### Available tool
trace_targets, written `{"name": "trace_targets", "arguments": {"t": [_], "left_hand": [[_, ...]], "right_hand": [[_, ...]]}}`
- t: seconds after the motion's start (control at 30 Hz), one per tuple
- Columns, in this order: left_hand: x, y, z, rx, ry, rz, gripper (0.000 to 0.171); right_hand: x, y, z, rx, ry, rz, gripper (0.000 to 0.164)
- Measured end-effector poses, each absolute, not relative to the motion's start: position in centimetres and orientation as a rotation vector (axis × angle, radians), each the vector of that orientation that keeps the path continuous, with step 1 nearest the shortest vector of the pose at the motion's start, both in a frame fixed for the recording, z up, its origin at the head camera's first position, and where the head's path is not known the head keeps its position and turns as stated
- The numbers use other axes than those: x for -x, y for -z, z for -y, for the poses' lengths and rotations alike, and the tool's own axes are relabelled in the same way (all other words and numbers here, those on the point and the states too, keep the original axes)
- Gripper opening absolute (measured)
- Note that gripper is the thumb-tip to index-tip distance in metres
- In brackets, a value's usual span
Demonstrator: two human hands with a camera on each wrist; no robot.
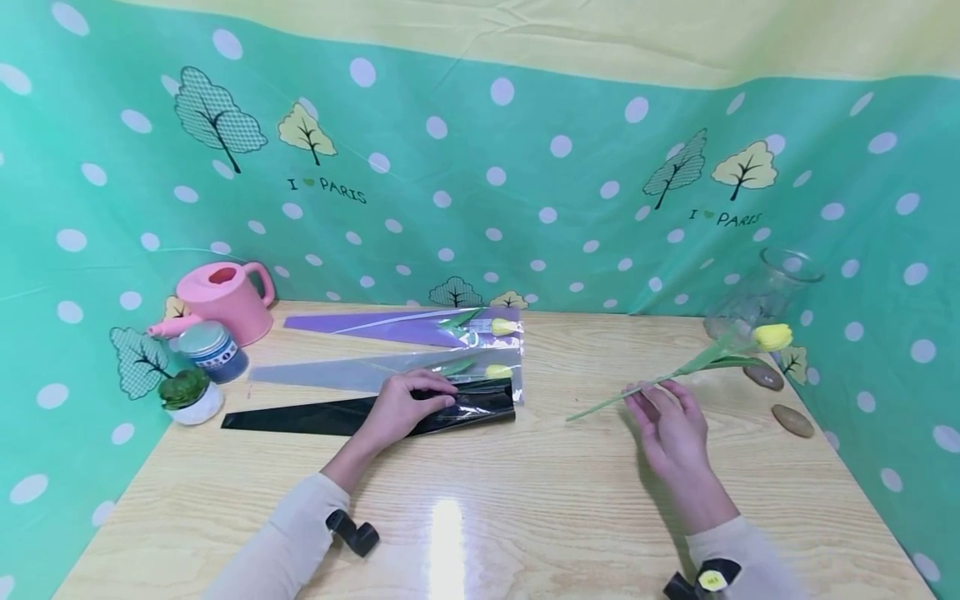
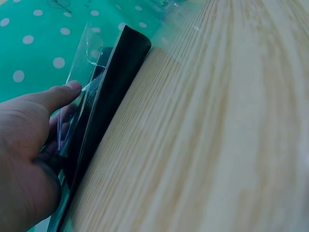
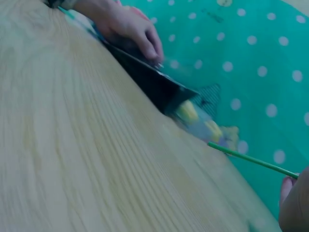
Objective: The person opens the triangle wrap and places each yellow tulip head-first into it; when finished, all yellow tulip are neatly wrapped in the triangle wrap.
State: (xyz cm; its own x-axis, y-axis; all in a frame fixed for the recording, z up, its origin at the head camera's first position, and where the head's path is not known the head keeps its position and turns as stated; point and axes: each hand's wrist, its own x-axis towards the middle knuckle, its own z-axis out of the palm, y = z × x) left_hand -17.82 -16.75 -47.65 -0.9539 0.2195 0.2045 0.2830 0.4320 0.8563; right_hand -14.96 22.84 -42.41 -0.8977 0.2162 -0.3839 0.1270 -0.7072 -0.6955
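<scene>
My left hand point(image 1: 397, 410) pinches the clear front film of a black flower sleeve point(image 1: 300, 419) lying on the table. In the left wrist view the film point(image 2: 79, 67) stands apart from the sleeve's black back point(image 2: 126, 50), so its wide end gapes. My right hand point(image 1: 675, 429) holds an artificial yellow tulip point(image 1: 772, 337) by its green stem, above the table. The bare stem end point(image 3: 251, 158) points left toward the sleeve's wide end, with a gap between them. Behind the black sleeve lie a grey sleeve point(image 1: 300, 375) and a purple sleeve point(image 1: 352, 327), each with a yellow tulip inside.
A pink watering can point(image 1: 232, 304), a blue jar point(image 1: 213, 352) and a small potted succulent point(image 1: 191, 396) stand at the left. At the back right are a clear glass vase point(image 1: 750, 292) and two brown stones point(image 1: 792, 421). A dotted green curtain point(image 1: 465, 167) surrounds the table point(image 1: 540, 500).
</scene>
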Motion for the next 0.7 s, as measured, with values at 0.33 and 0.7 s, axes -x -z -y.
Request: {"name": "trace_targets", "arguments": {"t": [0.33,0.7], "left_hand": [[17.5,47.4,16.1,0.474,1.561,2.635,0.014],[17.4,47.7,16.1,0.485,1.548,2.634,0.013]], "right_hand": [[15.2,42.9,-18.5,0.610,-2.781,1.203,0.024],[15.5,44.5,-14.8,0.643,-2.722,1.211,0.027]]}}
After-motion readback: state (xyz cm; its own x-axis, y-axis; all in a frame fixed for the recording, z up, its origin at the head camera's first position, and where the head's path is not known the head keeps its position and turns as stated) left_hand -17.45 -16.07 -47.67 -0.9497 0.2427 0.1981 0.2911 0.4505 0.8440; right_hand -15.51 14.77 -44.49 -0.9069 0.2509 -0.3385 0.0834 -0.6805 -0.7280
